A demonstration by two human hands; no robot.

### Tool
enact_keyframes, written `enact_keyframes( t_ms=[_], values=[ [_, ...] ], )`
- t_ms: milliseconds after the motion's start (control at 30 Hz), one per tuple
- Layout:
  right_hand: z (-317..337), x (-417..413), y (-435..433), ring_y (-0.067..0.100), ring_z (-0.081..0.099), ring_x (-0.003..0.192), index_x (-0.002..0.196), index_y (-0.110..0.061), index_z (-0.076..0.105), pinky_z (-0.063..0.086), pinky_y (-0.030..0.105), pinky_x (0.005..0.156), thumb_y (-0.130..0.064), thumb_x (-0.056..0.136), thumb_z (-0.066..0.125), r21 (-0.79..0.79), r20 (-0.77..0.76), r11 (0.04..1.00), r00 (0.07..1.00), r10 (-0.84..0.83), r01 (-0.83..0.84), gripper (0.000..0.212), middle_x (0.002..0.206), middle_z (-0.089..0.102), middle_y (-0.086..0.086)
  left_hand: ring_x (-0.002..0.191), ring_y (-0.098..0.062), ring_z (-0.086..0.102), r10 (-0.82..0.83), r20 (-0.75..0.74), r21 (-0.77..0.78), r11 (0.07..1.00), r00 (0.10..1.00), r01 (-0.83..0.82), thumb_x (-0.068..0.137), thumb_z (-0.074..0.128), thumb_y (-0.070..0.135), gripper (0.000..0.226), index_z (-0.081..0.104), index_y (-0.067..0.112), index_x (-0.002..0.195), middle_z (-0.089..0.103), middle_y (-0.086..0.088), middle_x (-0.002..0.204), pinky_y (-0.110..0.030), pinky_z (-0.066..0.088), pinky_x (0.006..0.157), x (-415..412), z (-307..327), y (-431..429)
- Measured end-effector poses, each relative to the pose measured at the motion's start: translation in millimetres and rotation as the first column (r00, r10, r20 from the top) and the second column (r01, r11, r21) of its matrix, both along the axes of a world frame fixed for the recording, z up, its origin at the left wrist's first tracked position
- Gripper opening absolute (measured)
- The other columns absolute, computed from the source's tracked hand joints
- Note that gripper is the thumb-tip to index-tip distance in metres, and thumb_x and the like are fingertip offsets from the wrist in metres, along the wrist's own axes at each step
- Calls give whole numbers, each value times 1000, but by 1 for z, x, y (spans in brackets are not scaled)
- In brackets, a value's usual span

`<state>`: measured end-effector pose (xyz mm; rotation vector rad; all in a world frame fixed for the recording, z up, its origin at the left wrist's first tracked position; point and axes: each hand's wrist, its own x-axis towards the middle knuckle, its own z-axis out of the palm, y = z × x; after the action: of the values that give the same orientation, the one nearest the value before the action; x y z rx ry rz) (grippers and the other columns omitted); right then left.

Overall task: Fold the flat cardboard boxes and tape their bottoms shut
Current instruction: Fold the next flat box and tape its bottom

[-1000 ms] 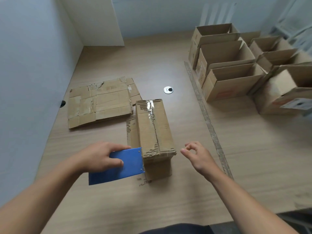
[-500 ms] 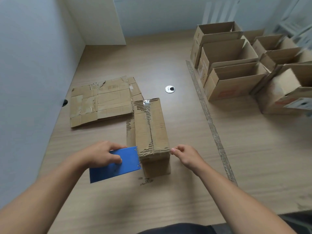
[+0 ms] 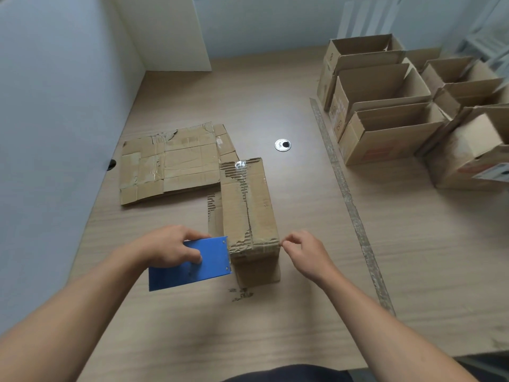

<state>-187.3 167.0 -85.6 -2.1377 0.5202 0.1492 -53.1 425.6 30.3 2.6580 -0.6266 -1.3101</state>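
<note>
A worn cardboard box (image 3: pixel 248 213) stands folded in the middle of the wooden table (image 3: pixel 275 326), its closed flaps facing up with clear tape along the centre seam. My left hand (image 3: pixel 170 246) grips a blue tape dispenser (image 3: pixel 192 263) pressed against the box's near left corner. My right hand (image 3: pixel 305 253) pinches at the box's near right top edge, where a strip of clear tape crosses the near end. To the left behind the box lies a stack of flat cardboard boxes (image 3: pixel 170 164).
Several folded open boxes (image 3: pixel 385 117) stand in rows at the right back. A round metal grommet (image 3: pixel 282 145) sits in the table behind the box. A rough strip (image 3: pixel 349 202) runs along the table's seam. White walls close in at the left and back.
My right hand moved left from open air to the box's near right edge and closed its fingers there. The left hand with the dispenser stayed at the near left corner.
</note>
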Motion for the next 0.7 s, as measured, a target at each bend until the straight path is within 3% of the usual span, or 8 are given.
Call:
enact_keyframes(
  t_ms=[100,200,300,400,500,567,700],
  values=[
    [1,-5,-4,14,52,107,97,-24,66,37,26,90,-33,88,70,-3,-9,995,995,102,-102,13,109,55,-1,101,-14,56,-7,7,13,1000,1000,7,74,55,47,56,48,60,128,62,13,118,-39,46,89,1,-1,1],
    [-6,0,-7,14,45,110,93,-32,53,40,36,96,-49,84,72,-149,-26,965,976,215,-216,27,111,47,-10,102,-15,56,-17,-1,6,1000,1000,17,82,58,43,54,48,56,132,61,12,120,-39,46,90,2,-2,0],
    [-9,10,-8,17,44,113,84,-30,51,40,39,95,-42,88,70,-264,66,935,963,263,-237,22,110,48,-11,104,-16,56,-19,-5,14,1000,1000,19,70,52,48,65,48,55,135,61,11,121,-41,46,94,3,-1,-1],
    [-16,15,-11,24,45,123,86,-19,64,36,37,89,-30,88,72,-344,134,898,932,336,-275,14,119,57,-4,105,-17,55,-29,-1,14,999,1000,29,77,56,45,60,46,55,135,61,11,122,-41,46,96,5,-2,-1],
    [-20,13,-10,33,48,125,87,-18,66,40,44,90,-24,86,73,-330,188,903,919,347,-274,9,122,60,1,105,-17,55,-32,0,0,999,999,32,83,58,41,54,45,58,133,60,11,123,-40,46,94,6,-4,0],
    [-20,11,-9,30,48,121,87,-21,63,44,48,91,-27,87,71,-310,208,917,923,323,-250,10,123,59,-1,105,-17,55,-28,-2,-5,1000,1000,28,81,58,43,54,44,60,131,61,10,123,-41,46,95,6,-5,1],
    [-17,8,-12,17,39,127,83,-29,55,36,38,104,-37,88,72,-237,134,932,941,310,-273,20,132,51,-4,107,-17,56,-29,4,-13,999,1000,29,78,58,45,59,46,56,135,61,11,125,-41,46,97,5,-5,2]
  ],
)
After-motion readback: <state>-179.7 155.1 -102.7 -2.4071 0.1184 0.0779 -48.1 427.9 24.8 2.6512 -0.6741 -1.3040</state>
